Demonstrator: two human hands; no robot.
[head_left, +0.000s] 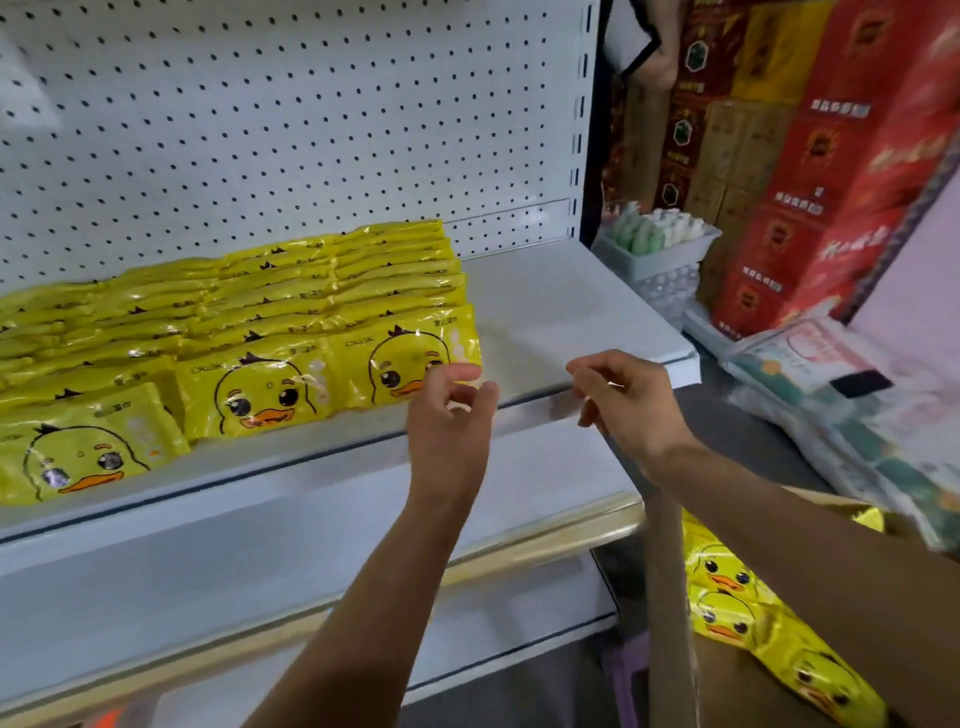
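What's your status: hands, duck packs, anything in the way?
Left hand at corner of front-right duck pack, grip unclear. Right hand empty, above shelf edge. Nothing in the way.
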